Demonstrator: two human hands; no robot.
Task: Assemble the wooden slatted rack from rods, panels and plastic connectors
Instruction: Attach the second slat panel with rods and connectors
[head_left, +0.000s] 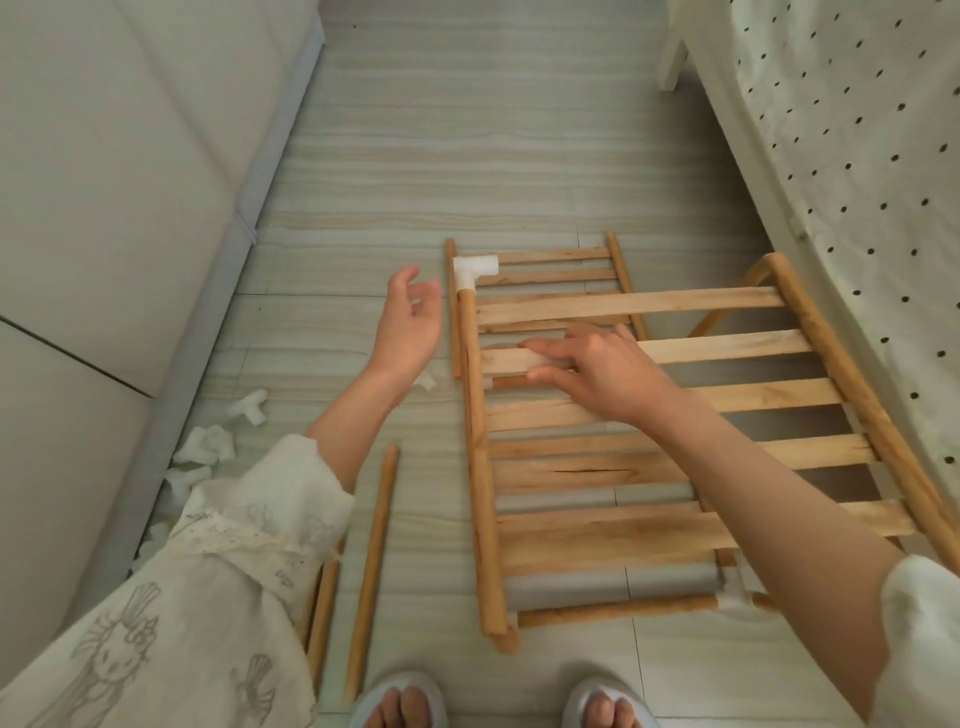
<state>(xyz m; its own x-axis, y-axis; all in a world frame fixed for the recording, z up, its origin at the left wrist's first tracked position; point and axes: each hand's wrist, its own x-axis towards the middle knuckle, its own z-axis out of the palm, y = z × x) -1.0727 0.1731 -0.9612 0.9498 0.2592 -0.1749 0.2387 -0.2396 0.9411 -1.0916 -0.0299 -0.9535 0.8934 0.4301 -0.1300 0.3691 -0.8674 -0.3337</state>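
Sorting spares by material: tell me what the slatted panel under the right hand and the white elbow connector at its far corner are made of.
Pale slatted panel: looks like unfinished light wood, with visible grain, knots and one cracked slat. White elbow connector: probably plastic, smooth, uniform, matte.

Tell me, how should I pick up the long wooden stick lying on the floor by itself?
Take the loose rod around its middle, coming straight down from above. It lies flat on the floor with bare tile on both sides, so fingers can likely close across its thin round width there, and a middle hold should keep it from tipping.
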